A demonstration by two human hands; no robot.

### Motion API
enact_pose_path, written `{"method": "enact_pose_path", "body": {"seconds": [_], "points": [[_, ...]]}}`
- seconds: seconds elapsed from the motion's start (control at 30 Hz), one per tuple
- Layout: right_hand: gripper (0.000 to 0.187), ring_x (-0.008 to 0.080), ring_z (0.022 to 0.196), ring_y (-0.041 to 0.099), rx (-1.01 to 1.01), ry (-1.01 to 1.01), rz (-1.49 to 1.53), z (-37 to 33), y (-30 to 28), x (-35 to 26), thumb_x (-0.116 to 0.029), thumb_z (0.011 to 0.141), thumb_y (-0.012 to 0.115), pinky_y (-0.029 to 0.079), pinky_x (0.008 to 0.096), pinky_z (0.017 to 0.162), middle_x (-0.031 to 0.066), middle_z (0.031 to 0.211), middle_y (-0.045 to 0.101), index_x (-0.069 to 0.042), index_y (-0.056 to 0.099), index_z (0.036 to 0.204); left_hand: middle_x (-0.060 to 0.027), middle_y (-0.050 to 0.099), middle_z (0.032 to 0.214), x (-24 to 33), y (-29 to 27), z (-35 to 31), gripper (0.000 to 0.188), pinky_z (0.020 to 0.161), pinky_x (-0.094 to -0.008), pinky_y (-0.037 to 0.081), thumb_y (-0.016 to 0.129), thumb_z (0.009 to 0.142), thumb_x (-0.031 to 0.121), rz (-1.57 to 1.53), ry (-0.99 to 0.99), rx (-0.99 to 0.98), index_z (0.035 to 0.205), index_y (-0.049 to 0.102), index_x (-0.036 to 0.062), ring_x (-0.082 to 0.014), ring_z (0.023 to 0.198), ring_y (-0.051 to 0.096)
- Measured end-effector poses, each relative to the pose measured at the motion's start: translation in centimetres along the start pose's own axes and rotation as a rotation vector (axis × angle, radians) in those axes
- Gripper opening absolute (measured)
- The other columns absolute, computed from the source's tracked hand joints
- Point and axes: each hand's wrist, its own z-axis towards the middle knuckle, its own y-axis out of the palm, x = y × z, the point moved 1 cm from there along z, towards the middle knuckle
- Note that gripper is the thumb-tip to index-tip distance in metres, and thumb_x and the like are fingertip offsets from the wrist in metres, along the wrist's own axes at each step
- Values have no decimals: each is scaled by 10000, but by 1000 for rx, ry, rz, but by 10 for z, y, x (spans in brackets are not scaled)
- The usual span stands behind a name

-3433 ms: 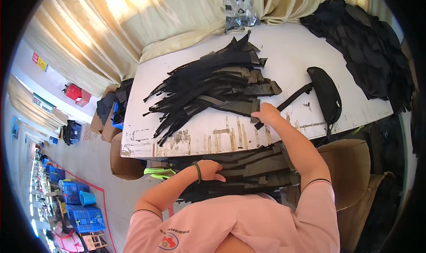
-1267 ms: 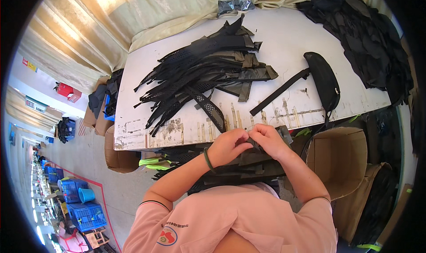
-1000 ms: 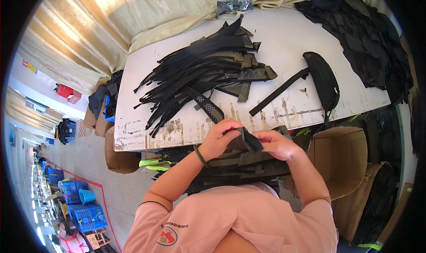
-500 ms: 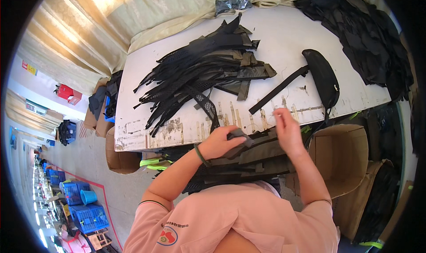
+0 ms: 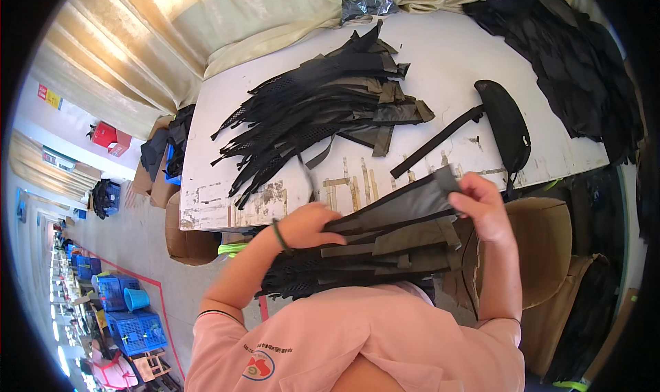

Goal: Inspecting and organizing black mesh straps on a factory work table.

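Note:
A dark grey-and-black fabric strip (image 5: 399, 203) is stretched out slantwise in front of me, at the table's near edge. Its right end is pinched between the thumb and fingers of my right hand (image 5: 483, 205). My left hand (image 5: 306, 227) grips the strip's left end, the thumb along its lower side and the fingertips partly hidden. Below it, across my lap, lies a stack of similar black and olive-grey strips (image 5: 385, 258). On the white table (image 5: 426, 48) a fanned pile of strips with mesh parts (image 5: 309, 96) spreads out.
A black zipped pouch (image 5: 505, 127) with a strap lies on the table's right side. Dark fabric pieces (image 5: 557, 62) are heaped at the far right. An open cardboard box (image 5: 543, 254) stands by my right arm. Curtains (image 5: 261, 14) hang behind the table; blue crates (image 5: 137, 333) stand on the floor at left.
The fabric piece, bunched in my left hand before, is now drawn out between both hands. My left hand moved left and down; my right moved right and down and took hold of its end.

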Motion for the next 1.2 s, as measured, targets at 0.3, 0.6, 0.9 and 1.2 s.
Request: {"method": "enact_pose_path", "body": {"seconds": [0.3,0.6,0.9,1.2], "points": [[282,307,748,641,-179,122,-1205,7,-23,39,-282,768,716,493,382,658,153,781,651,-32,600,826,-157,647,732,-55,30,-71,544,677,-435,493,662,767,574,193,-387,-475,793,632,32,-350,748,636],[208,293,829,658,-95,-537,-1460,154,72,82,-165,796,601,489,437,683,129,789,655,-73,554,977,-137,637,931,-38,12,-31,425,750,-403,494,661,816,467,213,-340,27,1003,630,86,-332,875,622],[128,286,639,637,-148,-557,-1494,119,94,68,-106,776,558,481,393,585,83,666,609,-94,528,900,-146,631,1021,-31,11,9,327,815,-386,487,678,834,269,-141,-111,388,1073,612,54,-327,937,605],[202,257,784,609,-123,-978,-1128,8,65,27,-44,747,595,517,381,736,108,852,593,-23,587,948,-153,582,1176,-6,10,93,416,920,-401,454,649,838,161,38,261,595,1221,544,39,-311,1064,565]]}}
